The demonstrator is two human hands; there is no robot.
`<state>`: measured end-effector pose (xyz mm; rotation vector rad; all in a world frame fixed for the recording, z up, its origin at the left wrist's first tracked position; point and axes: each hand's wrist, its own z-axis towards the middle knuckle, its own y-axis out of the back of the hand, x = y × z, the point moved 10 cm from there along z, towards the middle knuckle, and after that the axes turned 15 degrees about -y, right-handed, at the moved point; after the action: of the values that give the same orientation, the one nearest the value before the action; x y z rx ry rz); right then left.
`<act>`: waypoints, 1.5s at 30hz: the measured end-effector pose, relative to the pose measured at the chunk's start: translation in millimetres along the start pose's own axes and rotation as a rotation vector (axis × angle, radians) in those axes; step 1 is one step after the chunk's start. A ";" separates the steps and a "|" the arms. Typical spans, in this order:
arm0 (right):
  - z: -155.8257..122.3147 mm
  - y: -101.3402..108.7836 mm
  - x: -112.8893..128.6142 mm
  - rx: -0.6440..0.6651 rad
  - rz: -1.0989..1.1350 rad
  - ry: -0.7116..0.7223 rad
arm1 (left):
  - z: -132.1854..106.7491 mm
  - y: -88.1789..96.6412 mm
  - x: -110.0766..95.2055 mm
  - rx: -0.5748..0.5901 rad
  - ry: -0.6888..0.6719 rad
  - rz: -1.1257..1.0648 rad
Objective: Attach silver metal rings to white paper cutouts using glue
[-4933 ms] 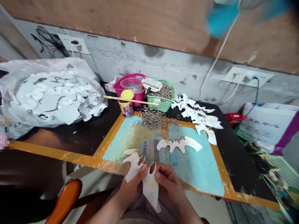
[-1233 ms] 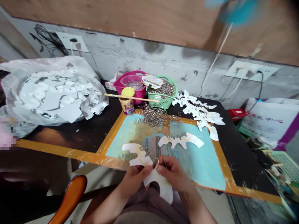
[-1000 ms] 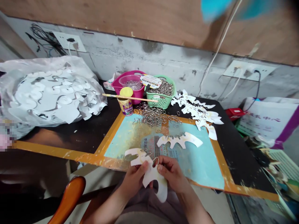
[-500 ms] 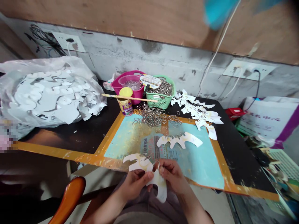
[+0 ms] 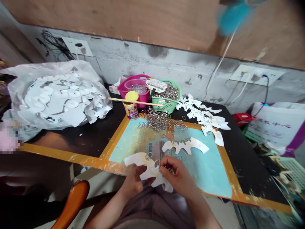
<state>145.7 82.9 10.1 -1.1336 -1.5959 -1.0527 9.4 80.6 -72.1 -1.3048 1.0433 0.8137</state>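
Note:
My left hand grips a white scalloped cut-out piece by its lower edge, above my lap at the table's front edge. Thin metal rings sit on the upper edge of that piece. The thumb and fingers of my right hand are pinched at another metal ring on the same edge; the fingertips partly cover it. Farther back, a second white cut-out with several rings along its top lies on the light blue sheet. A heap of loose rings lies behind it.
A yellow-topped tub has a brush across it. Behind stand a pink basket and a green basket of rings. Ringed cut-outs pile up at right; a plastic bag of white pieces fills the left.
The held cut-out has turned flatter, showing more of its left part. My left hand has shifted left along it, and my right hand has moved slightly up. The camera view has shifted a little.

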 end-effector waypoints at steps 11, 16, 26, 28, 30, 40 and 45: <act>-9.0 -21.1 -5.2 0.179 0.137 0.030 | -5.9 -13.8 -5.0 -0.050 0.073 -0.072; -1.2 -15.9 -20.2 0.212 0.313 -0.014 | 1.7 -22.7 10.2 0.069 0.057 -0.102; 5.7 4.8 -15.8 -0.163 0.277 -0.076 | 18.2 -7.9 -18.3 -0.040 -0.117 0.003; 3.3 7.5 -20.0 -0.235 0.287 -0.069 | 15.0 1.0 -23.0 -0.127 -0.123 0.088; 0.2 12.2 -27.0 -0.333 0.324 -0.062 | 12.4 1.9 -24.5 -0.154 -0.107 0.154; 1.2 5.3 -51.4 -0.436 0.454 -0.095 | 9.3 0.0 -32.8 -0.255 -0.167 0.193; -7.3 10.6 -39.8 -0.517 0.282 -0.026 | 7.8 0.2 -34.3 -0.234 -0.136 0.257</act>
<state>164.8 69.8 -24.8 -1.6645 -1.1607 -1.2971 -1.7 91.2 -40.4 -1.3036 1.0424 1.2329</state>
